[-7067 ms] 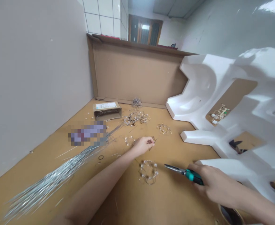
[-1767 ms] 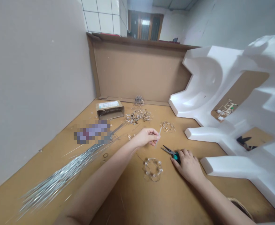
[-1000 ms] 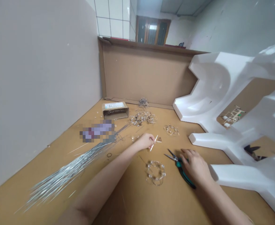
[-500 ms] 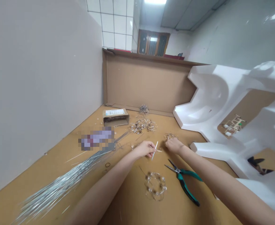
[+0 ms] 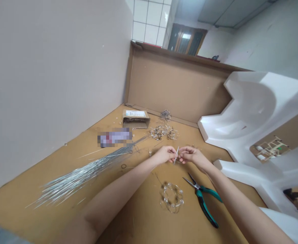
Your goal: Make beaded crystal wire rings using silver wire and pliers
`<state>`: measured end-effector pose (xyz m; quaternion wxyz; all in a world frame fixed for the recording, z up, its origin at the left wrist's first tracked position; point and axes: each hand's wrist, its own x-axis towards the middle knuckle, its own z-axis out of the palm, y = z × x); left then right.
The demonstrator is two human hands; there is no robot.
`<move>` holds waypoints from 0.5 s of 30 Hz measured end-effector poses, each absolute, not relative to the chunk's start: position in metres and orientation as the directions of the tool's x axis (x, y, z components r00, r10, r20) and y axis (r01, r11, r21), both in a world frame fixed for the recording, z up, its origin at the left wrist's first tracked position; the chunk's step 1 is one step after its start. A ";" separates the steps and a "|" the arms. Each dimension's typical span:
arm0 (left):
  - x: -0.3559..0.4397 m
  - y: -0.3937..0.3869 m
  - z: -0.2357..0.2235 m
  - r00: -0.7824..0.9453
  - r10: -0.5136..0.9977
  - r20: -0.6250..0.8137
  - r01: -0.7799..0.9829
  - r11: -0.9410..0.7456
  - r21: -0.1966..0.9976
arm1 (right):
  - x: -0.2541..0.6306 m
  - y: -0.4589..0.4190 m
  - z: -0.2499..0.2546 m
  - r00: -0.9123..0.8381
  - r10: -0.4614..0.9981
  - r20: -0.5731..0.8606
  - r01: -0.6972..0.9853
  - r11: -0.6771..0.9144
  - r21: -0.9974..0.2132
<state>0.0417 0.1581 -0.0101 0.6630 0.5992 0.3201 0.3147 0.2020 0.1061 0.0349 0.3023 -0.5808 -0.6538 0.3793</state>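
My left hand [image 5: 165,154] is pinched around a short thin white rod [image 5: 176,155] that stands almost upright. My right hand [image 5: 191,155] comes in from the other side, its fingertips touching or nearly touching the rod's lower end. Anything small in those fingers is hidden. Green-handled needle-nose pliers [image 5: 201,198] lie on the brown board below my right forearm, jaws open. A ring of wire with clear beads [image 5: 171,197] lies between my forearms.
A long bundle of silver wires [image 5: 82,173] lies to the left. Tangled wire-and-bead pieces [image 5: 160,133] and a small cardboard box [image 5: 135,119] sit near a cardboard back wall [image 5: 176,84]. Large white foam packaging [image 5: 250,115] stands at right.
My right hand has let go of the pliers, which now lie on the board, and has moved up to meet my left hand at the white rod. The view has shifted.
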 end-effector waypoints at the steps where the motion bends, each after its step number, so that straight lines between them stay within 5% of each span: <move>1: 0.042 0.158 -0.010 0.596 0.802 -0.038 -0.026 0.067 0.997 | 0.199 0.106 0.035 -0.131 0.991 -0.038 0.492 0.032 -0.870; 15: 0.042 0.162 -0.029 0.618 0.782 0.084 0.181 -0.245 0.952 | 0.185 0.099 0.026 -0.052 0.998 0.028 0.468 0.050 -0.882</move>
